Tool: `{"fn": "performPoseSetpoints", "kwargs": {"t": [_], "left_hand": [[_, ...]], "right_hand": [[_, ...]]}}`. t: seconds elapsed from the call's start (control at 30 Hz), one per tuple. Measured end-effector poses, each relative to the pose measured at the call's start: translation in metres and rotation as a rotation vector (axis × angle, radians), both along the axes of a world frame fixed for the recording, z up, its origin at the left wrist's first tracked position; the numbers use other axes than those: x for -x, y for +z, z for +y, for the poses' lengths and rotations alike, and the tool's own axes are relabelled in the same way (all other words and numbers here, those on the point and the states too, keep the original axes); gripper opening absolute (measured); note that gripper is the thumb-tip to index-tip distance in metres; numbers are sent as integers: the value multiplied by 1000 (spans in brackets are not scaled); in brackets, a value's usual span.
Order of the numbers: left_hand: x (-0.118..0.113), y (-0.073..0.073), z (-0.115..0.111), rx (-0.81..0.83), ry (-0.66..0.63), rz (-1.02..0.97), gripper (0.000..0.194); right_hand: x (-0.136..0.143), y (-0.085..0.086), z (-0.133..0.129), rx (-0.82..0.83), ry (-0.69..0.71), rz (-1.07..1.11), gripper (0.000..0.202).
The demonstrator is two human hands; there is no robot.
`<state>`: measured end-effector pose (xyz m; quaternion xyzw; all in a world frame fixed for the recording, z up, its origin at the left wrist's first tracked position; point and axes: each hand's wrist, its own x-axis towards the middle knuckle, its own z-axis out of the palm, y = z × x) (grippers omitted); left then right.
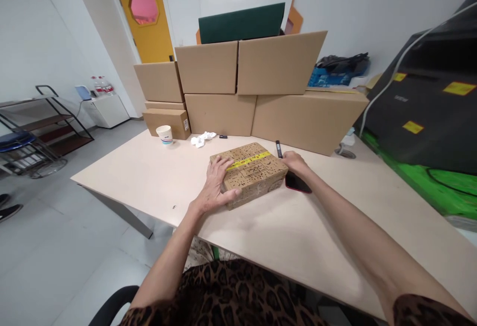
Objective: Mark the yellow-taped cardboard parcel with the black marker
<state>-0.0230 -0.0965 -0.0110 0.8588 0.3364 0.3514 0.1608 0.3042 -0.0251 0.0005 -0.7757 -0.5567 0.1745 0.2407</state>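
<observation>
A small cardboard box (pixel 257 172) with dark speckles and a yellow strip across its top lies on the pale table (pixel 149 177). My left hand (pixel 216 184) rests with spread fingers on the box's left side and top edge. At the box's right side is my right hand (pixel 294 162); its fingertips are partly hidden, and whether they grip anything does not show. Just beyond it lies a black marker-like object (pixel 278 148). Under my right wrist, a dark phone-like object with a red edge (pixel 298 184) lies flat beside the box.
Large cardboard boxes (pixel 218 112) stand stacked along the table's back, with a dark green box (pixel 242 24) on top. A paper cup (pixel 164 135), crumpled white tissue (pixel 203 139) and a small black cap-like piece (pixel 223 136) sit before them. A black-covered object (pixel 428 102) stands at right.
</observation>
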Motion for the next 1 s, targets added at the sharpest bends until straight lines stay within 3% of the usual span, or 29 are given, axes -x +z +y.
{"fn": "performPoseSetpoints", "kwargs": {"t": [0.13, 0.27, 0.47, 0.67, 0.87, 1.0], "left_hand": [[2, -11, 2, -31, -8, -74, 88], [0, -21, 3, -60, -33, -145, 84], [-4, -26, 2, -48, -37, -301, 81], [-1, -33, 1, 32, 35, -490, 74], [0, -39, 6, 160, 181, -642, 84], [-1, -42, 7, 154, 201, -625, 84]], "right_hand": [[11, -2, 13, 139, -18, -53, 24], [7, -2, 4, 159, -26, -118, 25], [-9, -15, -31, 146, -148, -274, 66], [-13, -34, -44, 243, -161, -310, 83], [-22, -32, -41, 227, -133, -326, 77], [-34, -32, -32, 241, -211, -270, 89]]}}
